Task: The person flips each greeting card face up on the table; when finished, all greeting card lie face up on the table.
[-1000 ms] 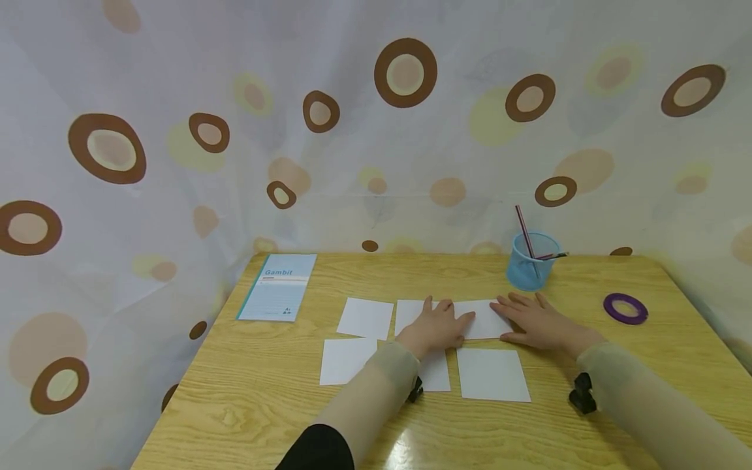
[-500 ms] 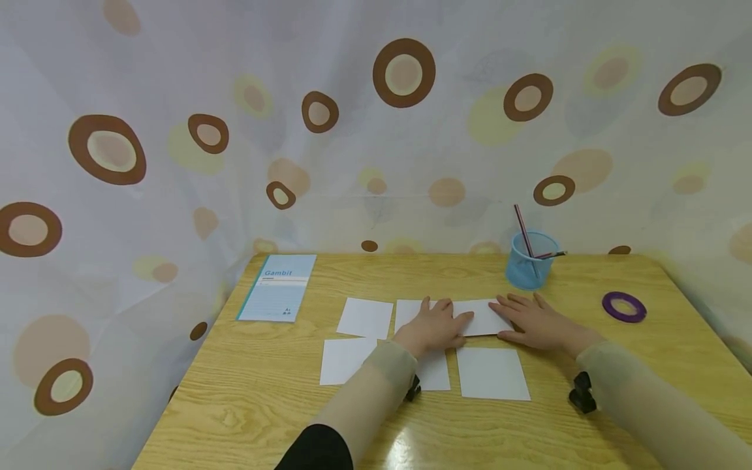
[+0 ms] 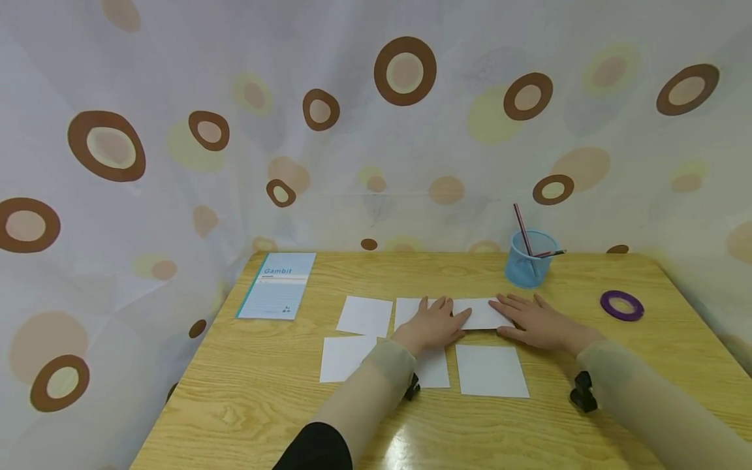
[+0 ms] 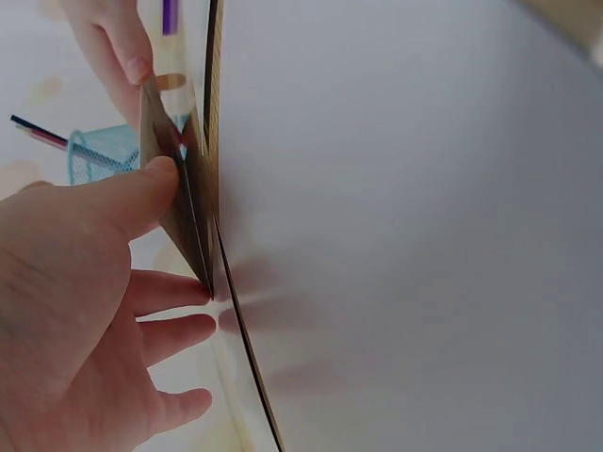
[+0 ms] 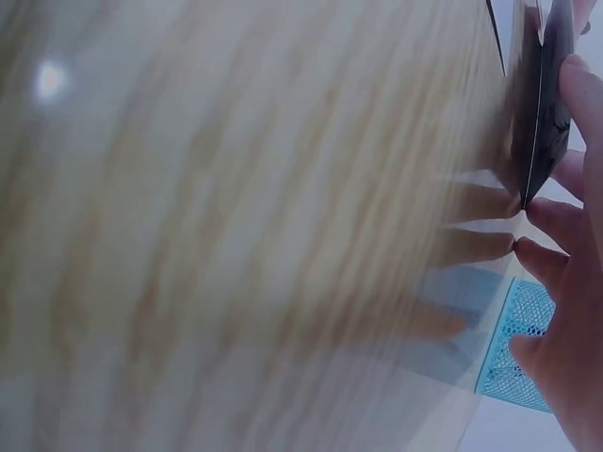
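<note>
Left hand (image 3: 431, 324): grips white card (image 3: 482, 316) at left
Right hand (image 3: 537, 323): grips its right
Card's near edge: raised
Mesh cup (image 3: 523, 269): near table's (image 3: 235, 405) far edge

Counted six white sheets (image 3: 492, 371) on one wooden table (image 3: 235, 405): three in the far row, three in the near row. Tallied one left hand (image 3: 431, 324), one right hand (image 3: 537, 324), two beige sleeves (image 3: 652, 395) and two black wrist devices (image 3: 583, 391). Noted one notebook (image 3: 277, 287), one purple ring (image 3: 605, 308) and one blue mesh cup (image 3: 525, 273) with at least two pencils (image 3: 521, 228) inside; could not settle their exact number.
</note>
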{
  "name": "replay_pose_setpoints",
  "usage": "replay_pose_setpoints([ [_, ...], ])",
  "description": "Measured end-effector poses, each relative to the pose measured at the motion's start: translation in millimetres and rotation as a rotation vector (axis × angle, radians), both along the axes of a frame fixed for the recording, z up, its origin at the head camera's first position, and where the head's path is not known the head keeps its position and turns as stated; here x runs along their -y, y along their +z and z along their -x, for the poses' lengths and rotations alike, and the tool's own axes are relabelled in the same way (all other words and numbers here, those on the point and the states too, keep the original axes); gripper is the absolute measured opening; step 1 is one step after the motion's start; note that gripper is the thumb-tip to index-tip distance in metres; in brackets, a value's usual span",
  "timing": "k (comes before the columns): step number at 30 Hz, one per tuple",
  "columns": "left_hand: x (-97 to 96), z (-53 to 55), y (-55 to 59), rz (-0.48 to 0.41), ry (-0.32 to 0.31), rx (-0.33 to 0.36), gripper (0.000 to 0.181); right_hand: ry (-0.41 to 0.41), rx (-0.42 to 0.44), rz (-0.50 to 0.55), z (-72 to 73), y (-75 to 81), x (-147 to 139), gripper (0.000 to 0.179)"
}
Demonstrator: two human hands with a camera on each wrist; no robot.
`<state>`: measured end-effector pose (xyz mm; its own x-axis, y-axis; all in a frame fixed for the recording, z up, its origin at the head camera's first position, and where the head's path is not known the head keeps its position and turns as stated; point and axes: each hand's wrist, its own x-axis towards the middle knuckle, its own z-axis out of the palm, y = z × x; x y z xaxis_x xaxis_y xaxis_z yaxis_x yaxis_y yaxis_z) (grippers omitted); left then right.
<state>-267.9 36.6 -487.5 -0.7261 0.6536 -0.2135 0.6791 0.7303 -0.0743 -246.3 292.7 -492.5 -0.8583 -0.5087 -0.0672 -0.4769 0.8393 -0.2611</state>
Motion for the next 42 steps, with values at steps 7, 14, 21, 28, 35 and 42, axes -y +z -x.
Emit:
replay_pose_setpoints([
  [7, 0.8, 1.1, -1.8, -0.031, 0.019, 0.048, 0.053, -0.011, 0.024, 0.051, -0.4, -2.7, -2.0, 0.065],
  [14, 2.0, 1.4, -2.5, -0.060, 0.026, 0.075, 0.053, -0.026, 0.040, 0.049, -0.4, -4.6, -2.9, 0.062],
  [21, 2.3, 0.9, 0.1, -0.134, 0.048, 0.108, 0.054, -0.034, 0.078, 0.132, -2.4, -3.2, -0.5, 0.060],
  [28, 4.5, 1.1, 3.5, -0.181, 0.031, 0.078, 0.054, -0.064, 0.112, 0.235, 0.0, -1.1, -1.1, 0.061],
  [35, 9.0, 2.8, 5.9, -0.257, 0.036, 0.099, 0.058, -0.057, 0.111, 0.354, 2.7, 1.5, 0.0, 0.060],
  [42, 12.3, 3.4, 6.9, -0.357, 0.045, 0.163, 0.065, -0.130, 0.146, 0.405, 0.0, 7.4, 1.4, 0.063],
])
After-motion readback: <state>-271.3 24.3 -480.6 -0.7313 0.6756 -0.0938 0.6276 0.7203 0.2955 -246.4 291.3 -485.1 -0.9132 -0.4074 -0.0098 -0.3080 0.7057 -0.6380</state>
